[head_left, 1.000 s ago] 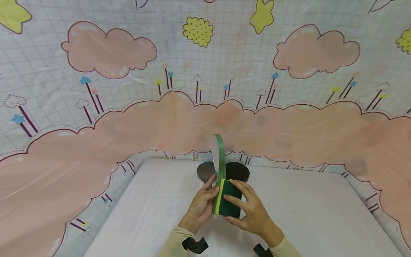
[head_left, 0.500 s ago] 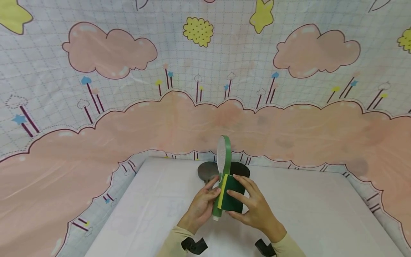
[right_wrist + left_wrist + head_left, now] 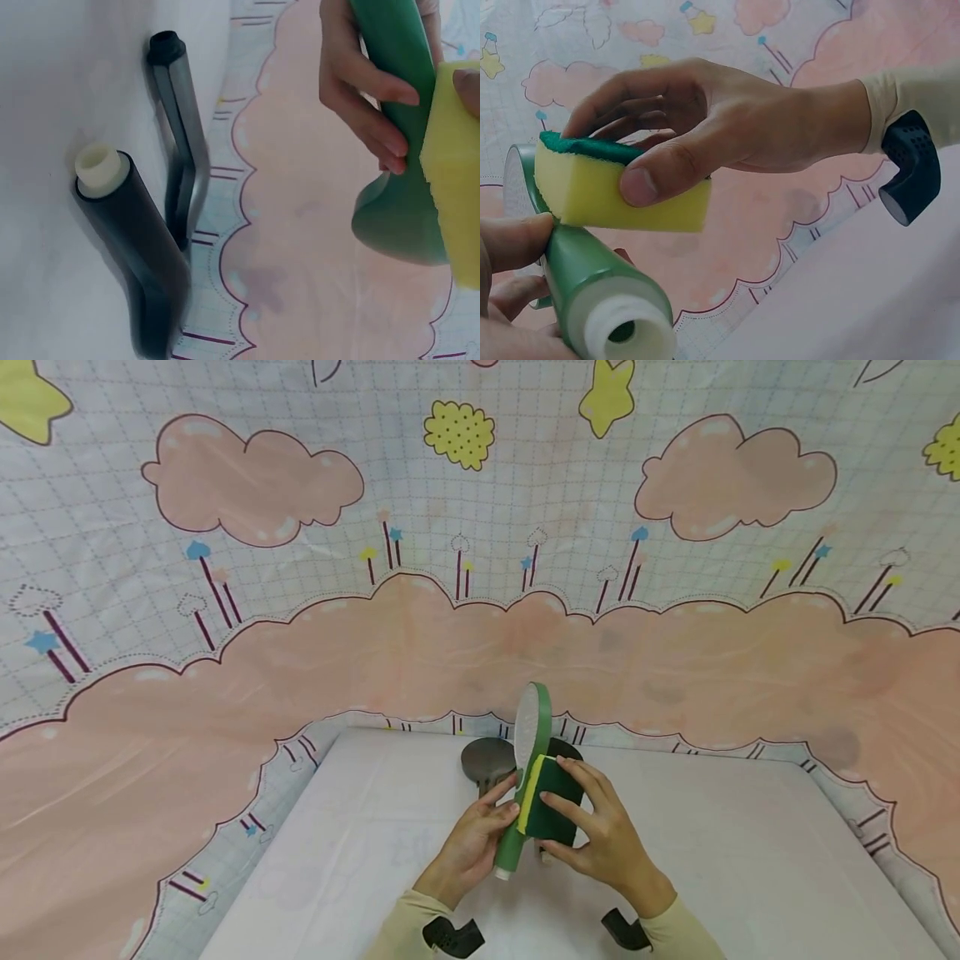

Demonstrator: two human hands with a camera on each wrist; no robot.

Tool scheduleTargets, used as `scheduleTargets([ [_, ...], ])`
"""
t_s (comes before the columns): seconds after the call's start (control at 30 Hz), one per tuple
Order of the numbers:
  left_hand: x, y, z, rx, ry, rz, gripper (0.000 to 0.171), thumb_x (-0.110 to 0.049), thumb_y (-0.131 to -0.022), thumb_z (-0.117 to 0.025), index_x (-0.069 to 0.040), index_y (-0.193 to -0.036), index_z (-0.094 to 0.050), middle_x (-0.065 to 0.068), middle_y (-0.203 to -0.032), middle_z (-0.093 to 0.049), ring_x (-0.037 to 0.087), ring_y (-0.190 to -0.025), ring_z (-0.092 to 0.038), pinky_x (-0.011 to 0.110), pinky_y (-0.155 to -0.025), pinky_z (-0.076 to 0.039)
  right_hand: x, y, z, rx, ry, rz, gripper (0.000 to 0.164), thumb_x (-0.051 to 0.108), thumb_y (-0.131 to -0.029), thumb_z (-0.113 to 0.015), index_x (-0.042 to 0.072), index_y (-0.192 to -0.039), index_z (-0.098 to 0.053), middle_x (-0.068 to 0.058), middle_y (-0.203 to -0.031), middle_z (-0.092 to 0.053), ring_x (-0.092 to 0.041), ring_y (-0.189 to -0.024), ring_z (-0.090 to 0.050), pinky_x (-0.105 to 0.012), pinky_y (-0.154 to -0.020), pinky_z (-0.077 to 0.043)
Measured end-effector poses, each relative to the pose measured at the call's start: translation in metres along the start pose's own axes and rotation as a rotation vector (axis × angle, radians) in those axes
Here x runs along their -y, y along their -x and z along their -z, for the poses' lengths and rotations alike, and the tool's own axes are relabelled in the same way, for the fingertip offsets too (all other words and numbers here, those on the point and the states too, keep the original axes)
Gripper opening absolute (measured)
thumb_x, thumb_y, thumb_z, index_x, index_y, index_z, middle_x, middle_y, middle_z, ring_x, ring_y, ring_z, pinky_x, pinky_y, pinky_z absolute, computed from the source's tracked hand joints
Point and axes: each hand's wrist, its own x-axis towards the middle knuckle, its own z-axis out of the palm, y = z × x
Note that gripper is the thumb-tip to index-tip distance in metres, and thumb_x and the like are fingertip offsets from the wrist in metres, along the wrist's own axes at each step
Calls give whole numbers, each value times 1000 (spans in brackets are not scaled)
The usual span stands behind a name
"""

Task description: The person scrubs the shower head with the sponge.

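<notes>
A green handheld shower head (image 3: 543, 718) with a pale face is held upright and tilted, its head up, in my left hand (image 3: 467, 852). The fingers of that hand wrap its handle (image 3: 401, 82). My right hand (image 3: 618, 852) grips a sponge (image 3: 557, 802), yellow with a dark green scouring layer. The thumb presses the yellow side (image 3: 592, 191) in the left wrist view, while the other fingers lie over the green layer. The sponge's yellow edge touches the shower head's handle near the neck. A hollow white connector (image 3: 630, 330) shows at the handle's bottom end.
Behind the hands, a grey shower head (image 3: 486, 760) and a black shower head (image 3: 567, 750) lie on the white table (image 3: 337, 843). Their handles point toward me. A patterned cloth (image 3: 375, 652) hangs beyond the table's back edge.
My right hand and the sponge have moved up and to the right along the handle. The shower head has tilted rightward at its top, uncovering the handle's lower end.
</notes>
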Motion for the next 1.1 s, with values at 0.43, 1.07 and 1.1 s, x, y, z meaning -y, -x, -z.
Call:
scheduleTargets([
  [0.43,2,3,3,20,-68,30,61,-9,-100,-53,-9,-155,-27,10,-128,-56,14,-107,-60,40,-96,-53,-6,-7,10,-95,-13,35,49,50,-89,-67,11,-118,-69,-31,-136,-52,-41,-126,-47,-26,-119,-27],
  [1.07,9,5,-3,202,-164,27,66,-5,-92,-60,0,-151,-32,-2,-122,-64,13,-110,-61,29,-96,-49,-11,-5,17,-108,-29,-19,51,52,-88,-68,10,-117,-69,-29,-136,-52,-36,-129,-45,-25,-119,-27],
  [1.1,10,5,-3,204,-161,24,67,-3,-90,-61,0,-151,-32,-1,-122,-64,14,-111,-61,29,-94,-50,-11,-4,17,-105,-29,-23,52,52,-87,-68,10,-117,-69,-29,-136,-52,-36,-129,-45,-25,-119,-27],
])
